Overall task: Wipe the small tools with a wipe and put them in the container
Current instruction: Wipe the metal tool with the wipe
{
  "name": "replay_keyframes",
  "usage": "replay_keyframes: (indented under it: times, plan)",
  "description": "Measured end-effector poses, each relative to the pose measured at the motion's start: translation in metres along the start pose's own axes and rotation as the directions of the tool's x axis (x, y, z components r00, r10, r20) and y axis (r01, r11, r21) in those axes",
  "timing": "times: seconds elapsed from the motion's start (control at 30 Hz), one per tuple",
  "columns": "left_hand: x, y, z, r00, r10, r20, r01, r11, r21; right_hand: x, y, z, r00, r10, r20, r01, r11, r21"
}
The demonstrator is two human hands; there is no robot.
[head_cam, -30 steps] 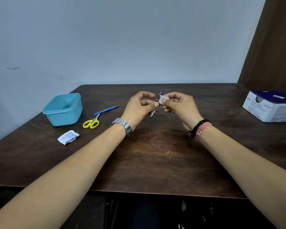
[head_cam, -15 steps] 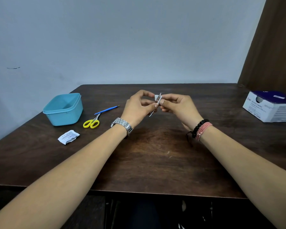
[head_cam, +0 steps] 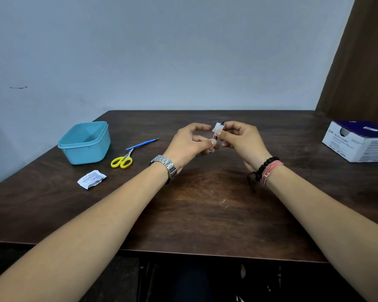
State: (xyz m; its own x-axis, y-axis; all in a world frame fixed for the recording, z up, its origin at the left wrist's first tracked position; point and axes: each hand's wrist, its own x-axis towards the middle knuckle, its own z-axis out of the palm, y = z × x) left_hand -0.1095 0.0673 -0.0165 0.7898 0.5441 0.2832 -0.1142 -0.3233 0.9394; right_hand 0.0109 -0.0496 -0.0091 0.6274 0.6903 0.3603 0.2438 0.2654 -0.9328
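**First tool under the wipe, two more waiting**

While the left hand (head_cam: pixel 189 141) pinches the lower end of a small metal tool (head_cam: pixel 214 139) above the table (head_cam: pixel 205 214), the right hand (head_cam: pixel 240 138) pinches a white wipe (head_cam: pixel 218 127) around its upper part. Its long axis stands steep, the tip pointing up and away. I judge the task is early: the blue container (head_cam: pixel 85 142) looks empty, and the scissors (head_cam: pixel 123 159) and the blue stick (head_cam: pixel 143 144) lie unwiped beside it.

Small tool (head_cam: pixel 214 139) mostly hidden between fingers; box (head_cam: pixel 358 141) cut off
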Motion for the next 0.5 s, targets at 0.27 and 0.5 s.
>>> replay_keyframes:
  times: [0.27,0.5]
  plan:
    - [-0.0009,0.0001,0.0007,0.999,0.005,0.046,-0.005,1.0,-0.008,-0.0002,-0.0007,0.001,1.0,-0.011,0.027,0.011,1.0,-0.014]
    - [-0.0002,0.0012,0.0002,0.999,0.019,0.034,-0.02,1.0,0.02,0.0002,-0.0014,-0.0003,1.0,-0.015,-0.017,0.014,0.999,-0.051]
